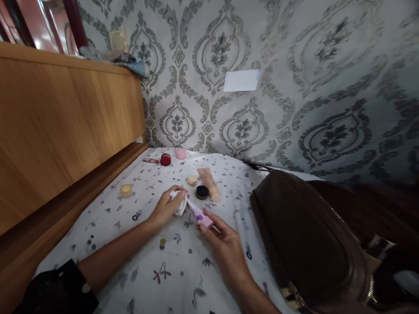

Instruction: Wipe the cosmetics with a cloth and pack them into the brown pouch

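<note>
My left hand (166,209) is closed on a crumpled white tissue (180,207). In my right hand (223,238) a small tube (200,215), white, purple and pink, is gripped between thumb and fingers. Its white end points up and left, right beside the tissue; whether the two touch I cannot tell. Just beyond my hands lie a round black-lidded jar (202,192), a beige squeeze tube (210,183) and a small cream-coloured round container (191,180).
A brown leather bag (299,225) with gold zips lies at the right. Farther back on the patterned sheet (126,248) are a red-lidded jar (165,159), a pink jar (180,153) and a slim pinkish tube (151,161). A yellow round container (126,190) sits left, near a wooden board (58,108).
</note>
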The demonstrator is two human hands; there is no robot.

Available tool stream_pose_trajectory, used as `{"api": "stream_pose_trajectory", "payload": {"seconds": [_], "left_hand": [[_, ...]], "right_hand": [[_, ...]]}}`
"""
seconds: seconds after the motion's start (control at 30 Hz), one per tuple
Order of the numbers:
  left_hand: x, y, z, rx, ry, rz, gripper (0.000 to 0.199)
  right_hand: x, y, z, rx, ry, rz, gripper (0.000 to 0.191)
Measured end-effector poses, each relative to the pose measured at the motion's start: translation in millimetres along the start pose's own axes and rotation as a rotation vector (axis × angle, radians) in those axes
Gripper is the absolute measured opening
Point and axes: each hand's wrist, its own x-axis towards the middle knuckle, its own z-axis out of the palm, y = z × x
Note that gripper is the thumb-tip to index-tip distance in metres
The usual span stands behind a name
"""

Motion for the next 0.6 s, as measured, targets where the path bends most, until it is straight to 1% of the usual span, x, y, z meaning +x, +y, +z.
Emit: {"api": "stream_pose_trajectory", "payload": {"seconds": [0.17, 0.27, 0.37, 0.47, 0.53, 0.6], "left_hand": [[-5.2, -1.4, 3.5, 0.066, -0.100, 0.024, 0.049], [-9.6, -2.0, 7.5, 0.111, -0.101, 0.082, 0.046], [-12.1, -1.7, 10.3, 0.125, -0.055, 0.110, 0.055], [-10.4, -2.1, 9.6, 0.105, 0.052, 0.096, 0.065], [-7.5, -2.7, 7.5, 0.046, 0.114, 0.043, 0.060], [-4.0, -3.4, 4.9, -0.037, 0.141, -0.033, 0.048]], "right_hand": [[-0.6, 5.0, -3.0, -0.314, -0.056, -0.319, 0.037], [-1.1, 5.4, -4.6, -0.446, -0.071, -0.388, 0.027], [-1.3, 3.1, -4.9, -0.499, -0.075, -0.427, 0.020], [-3.0, -0.1, -2.9, -0.534, -0.070, -0.478, 0.015], [-5.2, -1.8, -0.8, -0.559, -0.088, -0.499, 0.016], [-7.5, -2.7, 1.2, -0.568, -0.111, -0.524, 0.019]]}}
